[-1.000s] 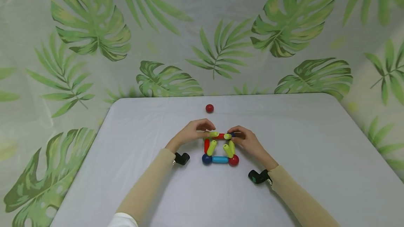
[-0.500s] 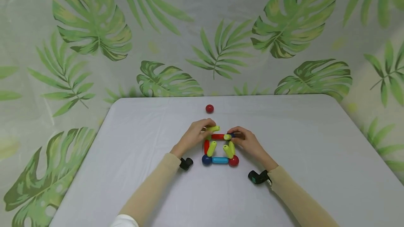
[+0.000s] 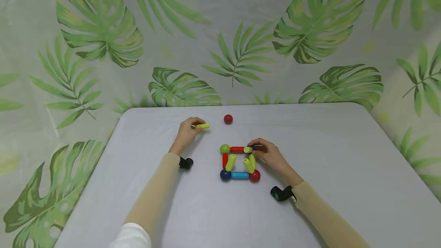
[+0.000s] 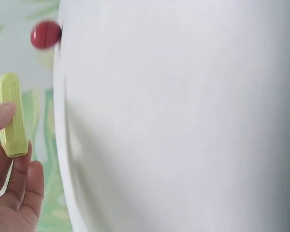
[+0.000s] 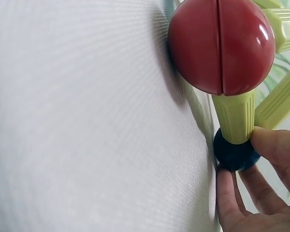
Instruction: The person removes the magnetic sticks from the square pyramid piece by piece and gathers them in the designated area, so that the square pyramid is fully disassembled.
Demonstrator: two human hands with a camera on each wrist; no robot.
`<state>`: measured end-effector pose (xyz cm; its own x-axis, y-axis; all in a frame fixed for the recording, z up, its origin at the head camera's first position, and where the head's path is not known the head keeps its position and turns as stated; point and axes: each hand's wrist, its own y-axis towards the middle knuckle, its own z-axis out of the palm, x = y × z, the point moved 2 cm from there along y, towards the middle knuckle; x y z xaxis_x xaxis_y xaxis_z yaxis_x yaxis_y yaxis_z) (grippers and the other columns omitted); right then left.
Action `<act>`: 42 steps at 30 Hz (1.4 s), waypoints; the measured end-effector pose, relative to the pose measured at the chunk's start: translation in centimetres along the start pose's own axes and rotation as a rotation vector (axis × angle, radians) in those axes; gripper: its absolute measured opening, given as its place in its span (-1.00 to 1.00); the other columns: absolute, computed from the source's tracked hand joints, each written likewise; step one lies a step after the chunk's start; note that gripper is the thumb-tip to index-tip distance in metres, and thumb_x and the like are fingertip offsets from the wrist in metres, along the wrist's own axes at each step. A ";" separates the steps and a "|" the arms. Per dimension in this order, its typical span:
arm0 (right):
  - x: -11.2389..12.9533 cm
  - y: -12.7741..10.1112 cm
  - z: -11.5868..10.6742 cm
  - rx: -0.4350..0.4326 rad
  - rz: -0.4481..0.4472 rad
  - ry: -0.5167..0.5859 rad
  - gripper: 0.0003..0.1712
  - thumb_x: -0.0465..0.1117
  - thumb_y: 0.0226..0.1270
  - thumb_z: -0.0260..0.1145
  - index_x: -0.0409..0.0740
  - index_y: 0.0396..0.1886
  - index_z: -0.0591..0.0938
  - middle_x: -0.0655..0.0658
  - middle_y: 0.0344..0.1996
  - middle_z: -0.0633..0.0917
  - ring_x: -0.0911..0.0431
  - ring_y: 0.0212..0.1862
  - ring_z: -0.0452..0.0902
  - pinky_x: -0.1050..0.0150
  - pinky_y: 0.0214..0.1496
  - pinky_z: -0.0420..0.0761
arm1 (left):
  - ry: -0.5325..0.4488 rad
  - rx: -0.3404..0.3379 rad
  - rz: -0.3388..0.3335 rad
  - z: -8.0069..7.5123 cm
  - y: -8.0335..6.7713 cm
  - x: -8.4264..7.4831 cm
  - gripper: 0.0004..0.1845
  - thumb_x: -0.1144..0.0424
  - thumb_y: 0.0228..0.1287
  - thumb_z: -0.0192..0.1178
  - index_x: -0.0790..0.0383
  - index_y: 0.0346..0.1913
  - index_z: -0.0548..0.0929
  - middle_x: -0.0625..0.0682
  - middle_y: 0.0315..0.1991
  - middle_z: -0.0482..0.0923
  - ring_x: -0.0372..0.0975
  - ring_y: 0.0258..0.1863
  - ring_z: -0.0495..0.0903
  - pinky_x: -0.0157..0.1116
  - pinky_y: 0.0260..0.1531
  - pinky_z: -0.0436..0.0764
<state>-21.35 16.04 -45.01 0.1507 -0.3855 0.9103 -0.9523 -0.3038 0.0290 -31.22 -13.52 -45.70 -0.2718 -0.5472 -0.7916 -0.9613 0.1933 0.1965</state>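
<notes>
My left hand [image 3: 186, 133] pinches a yellow-green magnetic rod [image 3: 202, 126], held left of the built frame; in the left wrist view the rod [image 4: 12, 118] sits against the thumb, other fingers behind it. My right hand [image 3: 270, 156] grips the dark blue ball [image 5: 234, 154] at the frame's back right corner between thumb and fingers. The square frame has a green ball [image 3: 225, 149], a front dark blue ball [image 3: 225, 175] and a red ball [image 3: 254, 175], joined by red, light blue and yellow-green rods. Yellow-green rods stand up from three corners; the green ball's top is bare.
A loose red ball [image 3: 228, 119] lies near the far edge of the white-covered table [image 3: 327, 144], right of my left hand. Behind the table hangs a leaf-patterned cloth [image 3: 241, 30]. Black wrist cameras [image 3: 281, 193] hang at both wrists.
My left hand has lifted the yellow-green rod off the green ball and carried it left and back, away from the frame. My right hand stays on the back blue ball.
</notes>
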 end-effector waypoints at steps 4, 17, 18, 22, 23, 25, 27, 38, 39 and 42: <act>-2.0 0.6 0.1 -0.007 0.001 -0.003 -0.72 -0.42 0.35 0.19 -0.30 0.04 0.55 -0.30 0.05 0.56 -0.23 0.10 0.48 -0.14 0.14 0.44 | 0.036 -0.014 -0.040 -1.2 0.9 0.9 -0.79 0.50 0.20 0.25 0.28 -0.10 0.68 0.15 -0.09 0.59 -0.03 -0.05 0.51 -0.11 -0.02 0.47; -2.7 0.9 0.1 -0.012 0.014 -0.007 -0.72 -0.38 0.34 0.21 -0.18 0.02 0.57 -0.20 0.03 0.58 -0.14 0.09 0.50 -0.09 0.14 0.45 | 0.114 0.069 -0.100 -1.5 2.6 2.5 -0.80 0.53 0.22 0.20 0.30 -0.11 0.65 0.16 -0.05 0.61 -0.02 0.04 0.50 -0.11 0.12 0.41; -2.6 0.9 0.1 -0.013 0.012 -0.007 -0.72 -0.38 0.34 0.21 -0.18 0.02 0.57 -0.20 0.03 0.58 -0.15 0.09 0.50 -0.09 0.14 0.45 | 0.116 0.071 -0.099 -1.5 2.6 2.5 -0.79 0.52 0.22 0.20 0.30 -0.10 0.64 0.17 -0.05 0.61 -0.02 0.04 0.50 -0.11 0.11 0.41; -2.6 0.8 0.1 -0.009 0.009 -0.011 -0.72 -0.38 0.34 0.21 -0.20 0.03 0.57 -0.22 0.03 0.58 -0.16 0.09 0.50 -0.09 0.14 0.45 | 0.112 0.072 -0.108 -1.8 2.3 2.1 -0.74 0.50 0.22 0.22 0.31 -0.03 0.62 0.19 0.02 0.57 0.01 0.07 0.48 -0.10 0.12 0.40; -2.6 0.8 0.1 -0.011 0.015 -0.006 -0.73 -0.38 0.34 0.21 -0.20 0.03 0.57 -0.21 0.03 0.58 -0.15 0.09 0.50 -0.09 0.14 0.45 | 0.111 0.066 -0.109 -1.8 2.2 1.9 -0.73 0.49 0.23 0.22 0.31 -0.01 0.61 0.20 0.04 0.56 0.02 0.08 0.47 -0.09 0.13 0.39; -2.5 0.8 0.1 -0.011 0.023 -0.001 -0.73 -0.39 0.34 0.21 -0.19 0.02 0.57 -0.20 0.03 0.58 -0.15 0.09 0.50 -0.09 0.14 0.45 | 0.101 0.051 -0.108 -2.0 1.9 1.5 -0.71 0.48 0.23 0.22 0.32 0.02 0.60 0.20 0.07 0.53 0.04 0.12 0.43 -0.06 0.15 0.37; -2.5 0.8 0.1 -0.011 0.028 0.004 -0.73 -0.39 0.34 0.21 -0.19 0.02 0.57 -0.20 0.02 0.58 -0.14 0.09 0.50 -0.08 0.14 0.45 | 0.077 0.032 -0.089 -2.0 1.5 0.9 -0.72 0.46 0.24 0.23 0.31 0.02 0.60 0.20 0.07 0.53 0.03 0.12 0.42 -0.06 0.15 0.36; -2.3 0.7 0.0 -0.009 0.024 0.003 -0.73 -0.37 0.35 0.21 -0.20 0.03 0.57 -0.20 0.03 0.58 -0.14 0.08 0.50 -0.08 0.14 0.46 | -0.181 0.421 0.194 1.9 -4.5 -5.2 -0.78 0.41 0.29 0.21 0.35 -0.03 0.60 0.15 -0.09 0.62 -0.13 -0.09 0.57 -0.20 0.01 0.52; -2.4 0.7 0.0 -0.009 0.023 0.001 -0.72 -0.37 0.35 0.21 -0.20 0.03 0.57 -0.20 0.03 0.58 -0.13 0.09 0.50 -0.07 0.14 0.46 | -0.177 0.461 0.203 2.4 -5.2 -5.7 -0.79 0.39 0.29 0.21 0.32 -0.03 0.61 0.11 -0.10 0.62 -0.16 -0.10 0.57 -0.23 0.00 0.52; -2.5 0.8 0.0 -0.008 0.023 0.001 -0.72 -0.37 0.35 0.21 -0.21 0.03 0.57 -0.21 0.03 0.58 -0.14 0.09 0.50 -0.08 0.14 0.45 | -0.181 0.521 0.202 3.6 -7.0 -6.7 -0.75 0.36 0.25 0.27 0.28 -0.03 0.57 0.05 -0.14 0.62 -0.19 -0.13 0.57 -0.25 -0.04 0.54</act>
<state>-22.46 16.75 -47.32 0.1283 -0.3915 0.9112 -0.9575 -0.2881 0.0110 -22.53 -8.23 -43.86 -0.3915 -0.3191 -0.8631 -0.7296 0.6792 0.0799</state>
